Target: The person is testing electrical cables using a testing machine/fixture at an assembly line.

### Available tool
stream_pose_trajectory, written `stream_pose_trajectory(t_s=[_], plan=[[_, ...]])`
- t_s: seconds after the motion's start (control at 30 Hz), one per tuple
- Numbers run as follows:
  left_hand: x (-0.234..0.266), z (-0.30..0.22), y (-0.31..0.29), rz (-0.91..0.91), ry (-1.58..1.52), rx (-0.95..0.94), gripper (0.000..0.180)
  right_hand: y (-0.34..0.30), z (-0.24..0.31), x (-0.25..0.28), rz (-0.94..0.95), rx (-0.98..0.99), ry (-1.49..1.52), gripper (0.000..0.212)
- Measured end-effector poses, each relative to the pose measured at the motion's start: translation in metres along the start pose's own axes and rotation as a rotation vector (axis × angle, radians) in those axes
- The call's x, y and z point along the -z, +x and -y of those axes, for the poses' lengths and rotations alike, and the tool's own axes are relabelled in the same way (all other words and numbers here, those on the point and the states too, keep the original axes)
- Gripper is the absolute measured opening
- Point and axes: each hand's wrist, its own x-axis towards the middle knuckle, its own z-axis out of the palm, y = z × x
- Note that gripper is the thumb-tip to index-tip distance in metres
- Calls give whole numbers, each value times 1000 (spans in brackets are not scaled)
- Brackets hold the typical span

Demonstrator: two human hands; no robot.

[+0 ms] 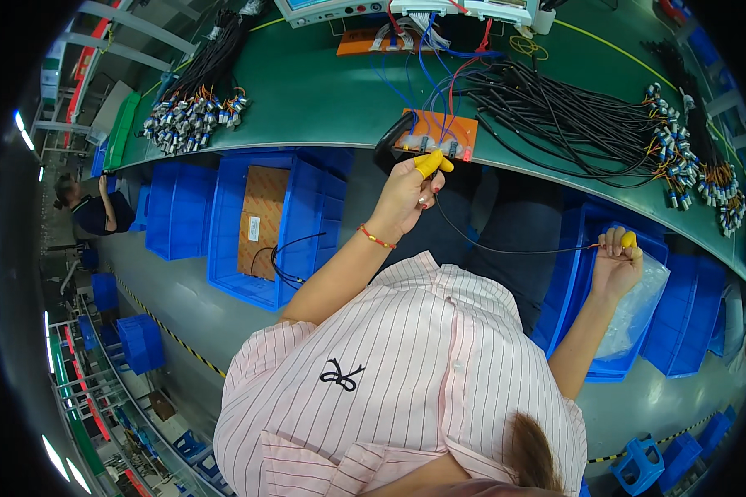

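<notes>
A thin black cable (506,250) sags between my two hands. My left hand (402,199), with yellow finger covers, is closed on one end of it, at the front edge of an orange board (464,130). Blue and red wires run into this board, and a small red light glows at its right corner. Whether the cable end touches the board is hidden by my fingers. Out to the right, my right hand (617,269) pinches the other end, where a bit of orange wire shows. A black curved object (392,142) lies left of the board.
Bundles of black cables (555,116) with metal connectors lie on the green table (323,99), more cables (195,112) at its left. An instrument (331,10) stands at the back. Blue bins (215,248) line the table's front. A person (104,211) is far left.
</notes>
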Motion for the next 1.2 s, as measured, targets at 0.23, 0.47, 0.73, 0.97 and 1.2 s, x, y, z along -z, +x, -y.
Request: stream_pose_trajectory(t_s=[0.23,0.47,0.73,0.97,1.2], plan=[[-24,14,-37,80,308,19,25,-1,25,-10,15,54,14,18],[-45,-6,-24,134,365,-256,33,37,61,-5,85,139,-29,14],[-101,-39,61,128,453,-349,52,116,115,23,187,251,45,24],[-124,-26,64,196,1572,-893,85,159,103,37,-20,290,75,24],[-156,-17,95,424,1813,-923,89,173,82,18,-129,419,-56,22]])
